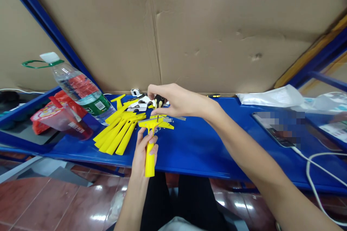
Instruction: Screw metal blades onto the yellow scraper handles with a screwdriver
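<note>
My left hand [142, 148] is closed around the neck of a yellow scraper [150, 162], its handle pointing down toward me. A metal strip lies along the scraper's head. From above, my right hand [181, 99] grips a screwdriver [159, 100] with a dark handle. Its shaft points down to the scraper head; whether the tip touches a screw is too small to tell. Left of my hands lie several yellow scraper handles [116, 135] in a fanned row. Small screws [158, 130] and more yellow parts are partly hidden behind the held scraper.
At the left stand a large water bottle [81, 86] and a plastic cup [67, 121]. White pieces [141, 104] lie behind the handles. On the right of the blue table [203, 148] are a phone [276, 128] with a cable and a white packet [265, 95]. Cardboard rises behind.
</note>
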{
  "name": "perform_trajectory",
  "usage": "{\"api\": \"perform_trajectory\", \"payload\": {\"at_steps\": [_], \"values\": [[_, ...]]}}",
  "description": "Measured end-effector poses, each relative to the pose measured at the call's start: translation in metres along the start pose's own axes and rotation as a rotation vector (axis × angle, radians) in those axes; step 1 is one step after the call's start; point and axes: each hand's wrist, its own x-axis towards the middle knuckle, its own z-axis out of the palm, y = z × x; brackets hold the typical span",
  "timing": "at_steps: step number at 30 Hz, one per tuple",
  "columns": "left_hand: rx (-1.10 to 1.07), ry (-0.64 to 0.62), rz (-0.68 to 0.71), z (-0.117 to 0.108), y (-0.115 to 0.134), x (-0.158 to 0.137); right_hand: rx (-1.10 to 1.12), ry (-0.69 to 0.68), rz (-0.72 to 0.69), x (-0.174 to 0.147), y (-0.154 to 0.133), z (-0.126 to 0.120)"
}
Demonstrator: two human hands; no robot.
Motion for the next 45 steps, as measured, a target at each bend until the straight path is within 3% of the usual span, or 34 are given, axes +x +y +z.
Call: {"api": "perform_trajectory", "payload": {"at_steps": [7, 20, 30, 33, 40, 45], "values": [[0.014, -0.013, -0.005, -0.0009, 0.0003, 0.0005, 0.003, -0.016, 0.04, -0.0012, -0.001, -0.0035], [-0.001, -0.011, -0.008, 0.0002, 0.0006, -0.0002, 0.038, -0.039, -0.05, -0.0001, 0.0003, 0.0003], [0.009, -0.005, -0.021, 0.0002, 0.0024, 0.0011, 0.077, -0.082, 0.024, -0.0012, 0.0012, -0.0022], [-0.002, 0.003, -0.025, 0.0027, 0.0021, -0.0016, 0.064, -0.058, 0.074, -0.0009, 0.0009, -0.0038], [0.003, -0.022, 0.0, -0.0041, -0.0015, 0.0014, 0.085, -0.061, 0.032, -0.0007, 0.0001, -0.0034], [0.028, -0.043, -0.021, -0.007, -0.0007, 0.0032, 0.002, 0.021, 0.069, 0.0019, -0.0011, 0.0007]]}}
